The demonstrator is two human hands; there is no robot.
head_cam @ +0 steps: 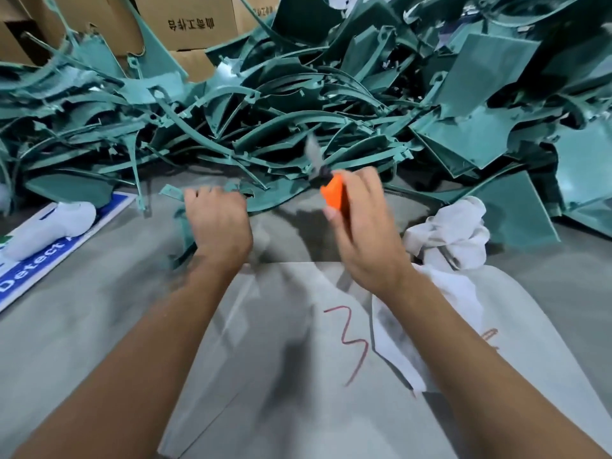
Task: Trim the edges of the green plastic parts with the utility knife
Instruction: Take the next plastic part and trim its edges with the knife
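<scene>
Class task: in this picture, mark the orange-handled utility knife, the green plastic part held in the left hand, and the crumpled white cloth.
Orange-handled utility knife (332,195), head view, on its orange handle.
Green plastic part (265,197), head view, on its curved edge.
Crumpled white cloth (453,230), head view, on its bunched middle.

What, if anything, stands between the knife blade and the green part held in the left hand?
Nothing visible does. The utility knife in the right hand has open air between it and the green part gripped by the left hand.

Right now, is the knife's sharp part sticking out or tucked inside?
Sticking out. A grey blade pokes up from the orange utility knife in the right hand.
</scene>
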